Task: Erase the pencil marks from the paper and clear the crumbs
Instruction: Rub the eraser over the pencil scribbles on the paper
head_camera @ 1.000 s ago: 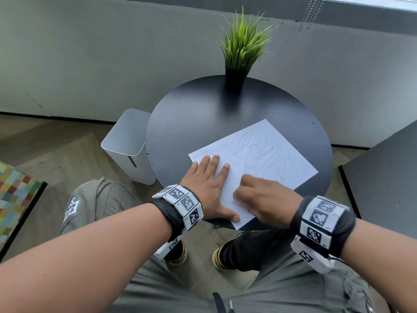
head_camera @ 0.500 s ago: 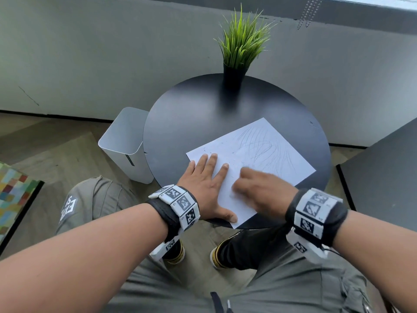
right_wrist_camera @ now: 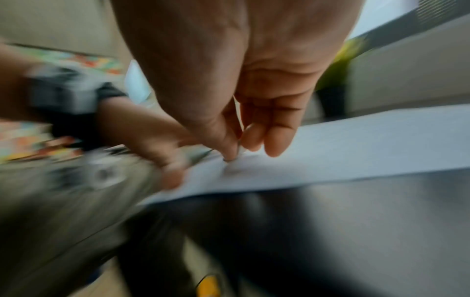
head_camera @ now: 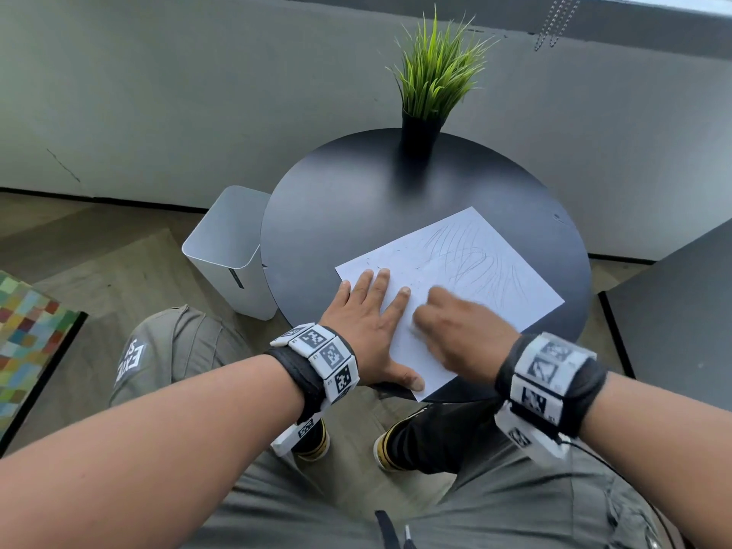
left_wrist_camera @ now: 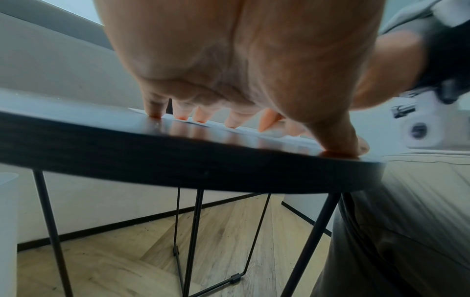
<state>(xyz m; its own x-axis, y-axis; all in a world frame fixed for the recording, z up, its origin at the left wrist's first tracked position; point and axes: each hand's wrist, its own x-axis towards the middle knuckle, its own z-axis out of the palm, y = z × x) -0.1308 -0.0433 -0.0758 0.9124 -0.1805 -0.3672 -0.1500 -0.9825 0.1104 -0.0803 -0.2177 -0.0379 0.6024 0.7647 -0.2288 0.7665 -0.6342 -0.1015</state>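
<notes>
1. Head view
   - White paper (head_camera: pixel 447 287) lies on the near half of the black round table (head_camera: pixel 356 200), its near corner over the table edge. From the earlier head frames to this one the sheet sits the same on the table.
   - My left hand (head_camera: pixel 368 322) is still flat on the paper's left edge, fingers straight, gripping nothing.
   - My right hand (head_camera: pixel 459 330) is motion-blurred, just beside the left hand. It has only shuffled within that near patch, so I judge I'm mid-rub.
   - Pencil marks (head_camera: pixel 471 263) remain on the paper's far half: erasing is well short of done. A few dark specks near the far-left edge may be crumbs; nothing cleared.
2. Left wrist view
   - Fingertips (left_wrist_camera: pixel 155 112) and thumb press down at the table rim, pinning the sheet.
3. Right wrist view
   - Heavy blur. Thumb and fingers (right_wrist_camera: pixel 277 140) are pinched tight at the paper; a pale sliver shows between them, presumably the eraser, but I cannot tell.
</notes>
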